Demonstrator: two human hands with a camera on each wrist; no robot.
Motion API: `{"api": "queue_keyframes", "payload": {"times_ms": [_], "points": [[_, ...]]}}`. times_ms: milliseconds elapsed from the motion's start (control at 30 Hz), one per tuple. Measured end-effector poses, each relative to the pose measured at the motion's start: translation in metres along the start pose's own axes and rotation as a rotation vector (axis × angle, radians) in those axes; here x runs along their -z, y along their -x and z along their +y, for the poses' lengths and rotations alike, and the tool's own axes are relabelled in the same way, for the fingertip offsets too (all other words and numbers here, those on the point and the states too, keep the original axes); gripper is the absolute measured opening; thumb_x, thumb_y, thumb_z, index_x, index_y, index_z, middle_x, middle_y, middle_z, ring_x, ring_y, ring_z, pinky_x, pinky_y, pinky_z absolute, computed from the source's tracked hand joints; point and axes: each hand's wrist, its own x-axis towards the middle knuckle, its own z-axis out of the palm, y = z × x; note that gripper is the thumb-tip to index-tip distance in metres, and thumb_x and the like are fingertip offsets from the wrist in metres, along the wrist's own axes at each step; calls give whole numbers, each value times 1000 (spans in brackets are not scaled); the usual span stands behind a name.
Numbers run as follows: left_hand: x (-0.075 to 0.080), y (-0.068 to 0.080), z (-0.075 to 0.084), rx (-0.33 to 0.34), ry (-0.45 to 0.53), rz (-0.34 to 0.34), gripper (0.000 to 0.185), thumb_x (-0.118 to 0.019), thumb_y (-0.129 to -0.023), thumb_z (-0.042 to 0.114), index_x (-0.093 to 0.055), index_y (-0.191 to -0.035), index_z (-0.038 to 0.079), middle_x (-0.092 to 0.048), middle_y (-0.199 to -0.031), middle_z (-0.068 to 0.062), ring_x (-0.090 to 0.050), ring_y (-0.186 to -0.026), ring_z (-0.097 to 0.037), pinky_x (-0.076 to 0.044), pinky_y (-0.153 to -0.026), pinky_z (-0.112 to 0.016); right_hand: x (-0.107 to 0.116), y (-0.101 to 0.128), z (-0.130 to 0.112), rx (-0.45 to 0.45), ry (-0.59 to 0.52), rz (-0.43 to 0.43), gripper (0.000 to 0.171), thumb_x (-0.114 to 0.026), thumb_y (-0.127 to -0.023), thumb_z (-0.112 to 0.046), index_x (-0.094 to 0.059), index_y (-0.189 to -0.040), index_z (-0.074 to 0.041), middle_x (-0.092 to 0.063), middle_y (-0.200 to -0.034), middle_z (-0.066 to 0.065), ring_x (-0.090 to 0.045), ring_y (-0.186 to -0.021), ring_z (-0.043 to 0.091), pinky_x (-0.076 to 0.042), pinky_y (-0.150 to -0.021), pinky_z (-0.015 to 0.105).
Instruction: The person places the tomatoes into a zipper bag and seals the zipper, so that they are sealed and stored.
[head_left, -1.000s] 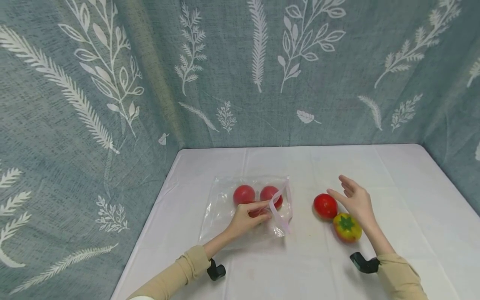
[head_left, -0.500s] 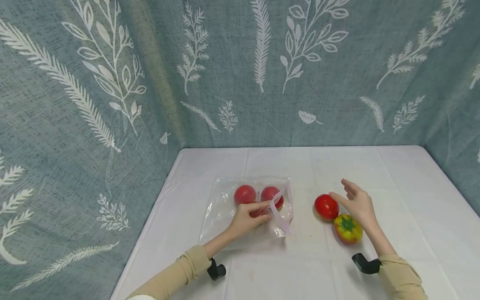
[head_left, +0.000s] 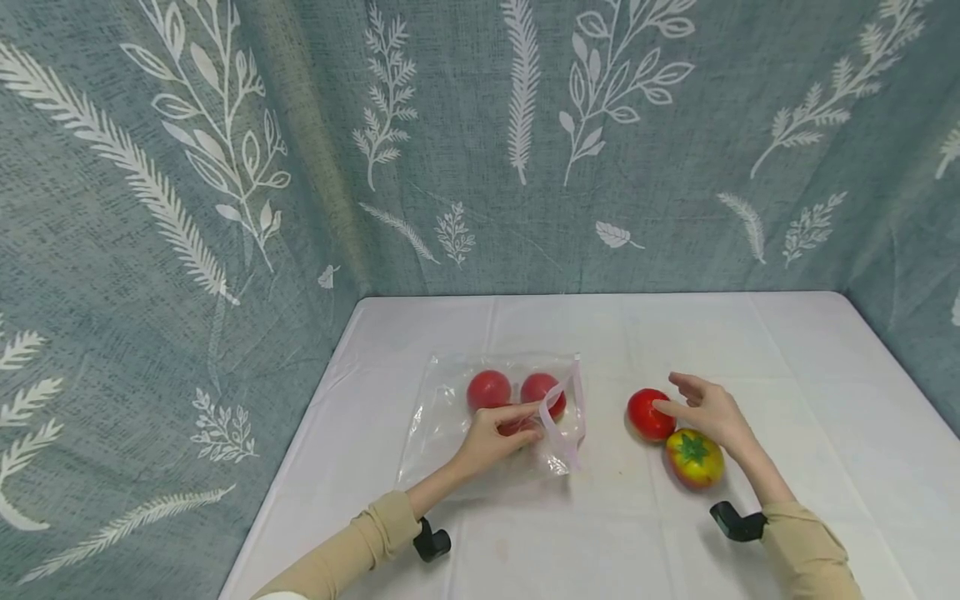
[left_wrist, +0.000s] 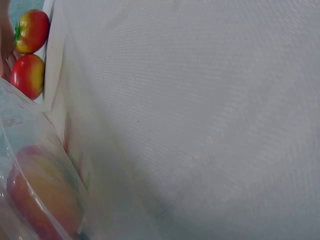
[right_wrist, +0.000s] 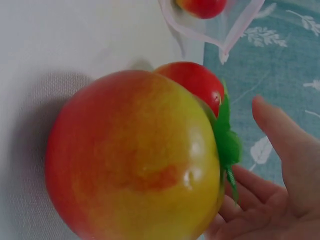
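Now two hands work among tomatoes on the tabletop [head_left: 750,350].
Left hand [head_left: 491,437] pinches the bag [head_left: 450,417] (tomatoes inside); right hand [head_left: 712,412], fingers loosely spread, touches the red tomato [head_left: 647,413] beside the yellowish tomato [head_left: 694,457].

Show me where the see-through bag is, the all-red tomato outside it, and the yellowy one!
bag [head_left: 442,417]: head view, on its clear left side.
red tomato [head_left: 645,410]: head view, on its rounded top.
yellowy tomato [head_left: 697,465]: head view, on its skin below the green stem.
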Motion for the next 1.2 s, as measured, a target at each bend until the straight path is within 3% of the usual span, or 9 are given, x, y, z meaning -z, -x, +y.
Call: {"api": "queue_keyframes", "payload": {"times_ms": [333,667,967,1200], "points": [[0,1,-1,-8,-6,-7,41,-74,-78,0,-64,-118,-3,-68,-113,-17,-62,-96,-4,-56,-79,-23,-6,-2,5,36,9,-94,73,-66,-88,-38,-38,-139,7,-41,-141,31,-41,-128,49,-45,-98,54],[0,1,0,9,21,-12,41,-73,-78,-1,-64,-118,-3,-68,-113,-19,-58,-82,-10,-49,-67,-13,-10,-3,10,10,8,-105,75,-66,-87,-41,-39,-140,5,-42,-141,31,-43,-126,48,-47,-96,56],[0,2,0,10,7,-9,41,-73,-78,-2,-64,-118,-4,-68,-112,-19,-58,-84,-12,-49,-67,-13,-11,-5,11,2,6,-127,73,-66,-87,-42,-41,-139,3,-44,-139,31,-47,-122,49,-49,-92,58],[0,2,1,16,1,-9,41,-73,-78,-1,-64,-118,-4,-68,-111,-19,-59,-84,-21,-49,-68,-13,-11,-4,13,13,5,-120,73,-65,-87,-42,-41,-139,3,-44,-139,31,-48,-121,49,-49,-92,57]]}}
